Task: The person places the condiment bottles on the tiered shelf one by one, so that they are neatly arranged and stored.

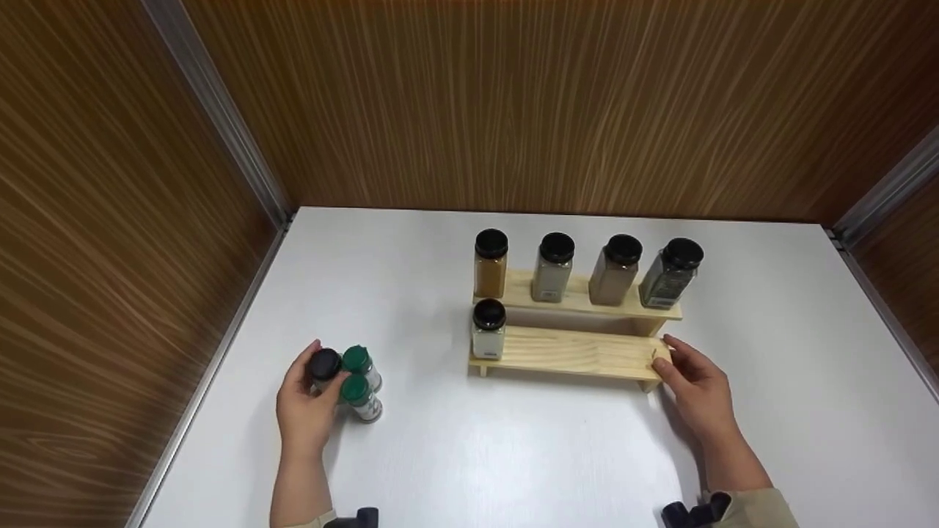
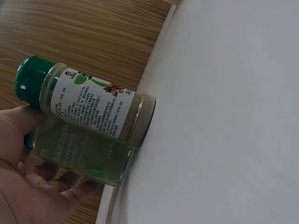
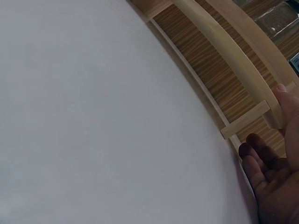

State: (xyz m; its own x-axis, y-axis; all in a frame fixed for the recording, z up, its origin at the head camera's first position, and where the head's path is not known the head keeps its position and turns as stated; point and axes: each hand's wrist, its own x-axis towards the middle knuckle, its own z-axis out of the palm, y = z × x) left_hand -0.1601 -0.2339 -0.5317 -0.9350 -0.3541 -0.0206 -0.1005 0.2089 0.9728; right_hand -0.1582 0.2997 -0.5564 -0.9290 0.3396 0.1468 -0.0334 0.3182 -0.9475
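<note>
At the left of the head view, my left hand [image 1: 304, 411] grips a black-capped seasoning jar [image 1: 325, 364], thumb on one side and fingers on the other. Right beside it stand two green-capped seasoning jars [image 1: 357, 359]. In the left wrist view, one green-capped jar [image 2: 93, 100] partly hides the square, clear seasoning jar [image 2: 79, 149] in my hand. My right hand [image 1: 700, 385] holds the right end of a two-tier wooden spice rack [image 1: 579, 352], its thumb over the lower shelf. Beneath that shelf, the other fingers [image 3: 254, 170] are curled in the right wrist view.
Along the rack's upper tier stand several black-capped jars [image 1: 552, 271]. One black-capped jar with pale contents [image 1: 488, 334] is at the left end of the lower tier. Wood-grain panels [image 1: 469, 110] border the white table [image 1: 477, 455] at the back and sides.
</note>
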